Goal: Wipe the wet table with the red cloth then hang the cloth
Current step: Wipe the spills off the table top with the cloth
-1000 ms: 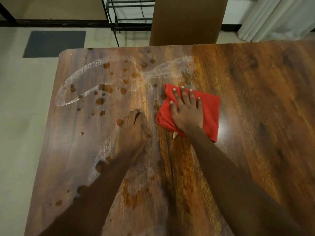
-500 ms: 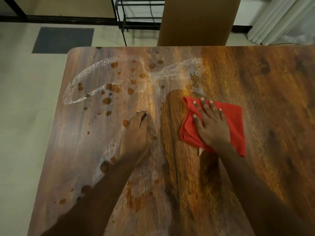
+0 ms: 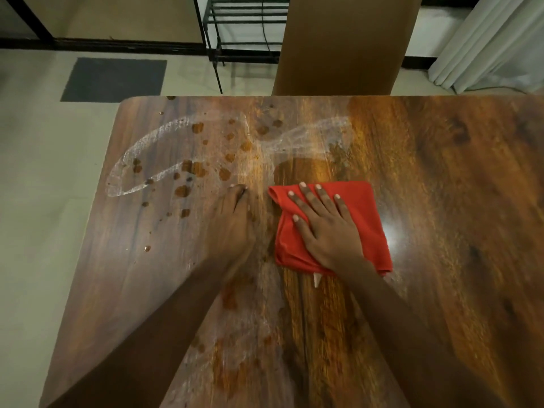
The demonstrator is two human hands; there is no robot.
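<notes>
The red cloth (image 3: pixel 365 207) lies folded on the brown wooden table (image 3: pixel 456 201), near its middle. My right hand (image 3: pixel 326 231) presses flat on the cloth with fingers spread. A white tag pokes out from the cloth's near edge. My left hand (image 3: pixel 232 225) rests on the bare tabletop just left of the cloth, fingers together and holding nothing. A whitish wet streak (image 3: pixel 153 142) curves across the far left of the table, with several drops (image 3: pixel 194 169) scattered inside it. More wet smears (image 3: pixel 235 334) lie between my forearms.
A tall brown panel (image 3: pixel 341 42) stands just past the table's far edge. A black metal rack (image 3: pixel 244 28) is beside it. On the pale floor at the far left lies a dark mat (image 3: pixel 114 79). White curtains (image 3: pixel 485 42) hang at the far right.
My right hand slid the cloth to the right and toward me, then back a little to the left. A darker wiped patch now shows beyond the cloth. My left hand stayed put.
</notes>
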